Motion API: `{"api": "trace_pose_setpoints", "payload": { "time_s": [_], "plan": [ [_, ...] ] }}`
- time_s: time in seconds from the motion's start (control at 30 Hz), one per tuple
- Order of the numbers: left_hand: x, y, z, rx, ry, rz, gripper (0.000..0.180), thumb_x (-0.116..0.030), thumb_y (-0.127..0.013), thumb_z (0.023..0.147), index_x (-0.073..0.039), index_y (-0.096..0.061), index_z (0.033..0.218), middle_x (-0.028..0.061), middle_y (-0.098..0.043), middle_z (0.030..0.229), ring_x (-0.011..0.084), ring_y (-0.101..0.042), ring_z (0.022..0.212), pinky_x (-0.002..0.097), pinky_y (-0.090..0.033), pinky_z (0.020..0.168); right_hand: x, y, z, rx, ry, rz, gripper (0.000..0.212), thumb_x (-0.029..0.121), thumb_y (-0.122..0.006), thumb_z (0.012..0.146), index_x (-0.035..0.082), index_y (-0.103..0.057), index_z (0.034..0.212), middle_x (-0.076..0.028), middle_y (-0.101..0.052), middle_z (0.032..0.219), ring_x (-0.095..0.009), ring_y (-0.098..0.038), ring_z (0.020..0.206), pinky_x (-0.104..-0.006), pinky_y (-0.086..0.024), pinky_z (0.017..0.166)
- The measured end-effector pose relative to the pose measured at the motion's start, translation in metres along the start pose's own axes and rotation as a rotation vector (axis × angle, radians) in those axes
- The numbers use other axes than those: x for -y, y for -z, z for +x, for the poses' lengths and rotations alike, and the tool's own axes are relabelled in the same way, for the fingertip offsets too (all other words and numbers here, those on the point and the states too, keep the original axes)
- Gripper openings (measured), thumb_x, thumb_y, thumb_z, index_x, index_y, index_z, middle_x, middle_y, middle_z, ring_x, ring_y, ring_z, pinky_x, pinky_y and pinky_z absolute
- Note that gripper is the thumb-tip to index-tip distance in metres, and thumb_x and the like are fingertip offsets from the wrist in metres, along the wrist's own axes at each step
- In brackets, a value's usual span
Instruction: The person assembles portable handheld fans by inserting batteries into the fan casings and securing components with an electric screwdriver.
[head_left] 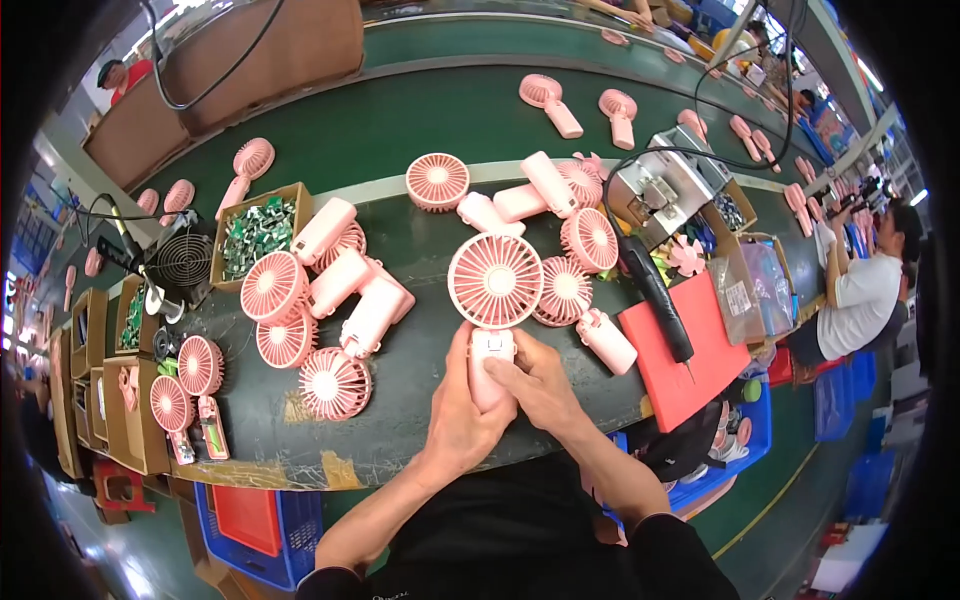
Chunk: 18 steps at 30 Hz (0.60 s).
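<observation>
- Centre of the frame: a pink handheld fan [496, 280], round grille uppermost, handle toward the person.
- Left hand [460, 405]: curled around the handle's left side.
- Right hand [537, 385]: gripping the handle's right side, thumb pressed on its front.
- Left of centre: a cluster of pink fans [275, 285] on a dark worktable [420, 435].
- Right of centre: a corded black screwdriver [655, 300] overlapping a red pad [710, 325].
- Upper left: green circuit boards [258, 240], boxed.
- Top: a green conveyor [400, 120] carrying more fans.

Bright light with strong fisheye edge distortion
</observation>
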<state>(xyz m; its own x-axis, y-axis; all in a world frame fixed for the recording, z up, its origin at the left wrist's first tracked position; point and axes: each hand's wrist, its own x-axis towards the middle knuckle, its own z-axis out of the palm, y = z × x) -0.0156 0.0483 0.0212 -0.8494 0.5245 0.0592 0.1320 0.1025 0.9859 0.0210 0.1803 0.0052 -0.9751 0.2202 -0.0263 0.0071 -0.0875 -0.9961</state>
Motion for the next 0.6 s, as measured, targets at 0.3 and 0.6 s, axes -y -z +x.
{"api": "trace_pose_setpoints", "payload": {
  "time_s": [0.3, 0.6],
  "plan": [
    [0.049, 0.036, -0.031, -0.054, -0.030, 0.058, 0.048, 0.000, -0.068, 0.083, 0.003, -0.050, 0.127, 0.0059, -0.065, 0.077, 0.0097, -0.058, 0.060, 0.0241, -0.048, 0.056, 0.005, 0.005, 0.011, -0.010, -0.021, 0.121, 0.026, 0.014, -0.050, 0.096, -0.004, -0.049, 0.114, -0.013, -0.064, 0.095, -0.016, -0.064, 0.071, -0.0289, -0.054, 0.062],
    [0.041, 0.038, -0.026, -0.023, -0.011, 0.040, 0.041, 0.000, -0.067, 0.084, 0.003, -0.054, 0.123, 0.0062, -0.064, 0.077, 0.0108, -0.060, 0.060, 0.0244, -0.048, 0.056, 0.004, 0.005, 0.027, -0.071, 0.005, 0.094, 0.026, 0.012, -0.050, 0.093, -0.003, -0.049, 0.115, -0.017, -0.064, 0.097, -0.018, -0.064, 0.070, -0.0294, -0.054, 0.058]
  ]
}}
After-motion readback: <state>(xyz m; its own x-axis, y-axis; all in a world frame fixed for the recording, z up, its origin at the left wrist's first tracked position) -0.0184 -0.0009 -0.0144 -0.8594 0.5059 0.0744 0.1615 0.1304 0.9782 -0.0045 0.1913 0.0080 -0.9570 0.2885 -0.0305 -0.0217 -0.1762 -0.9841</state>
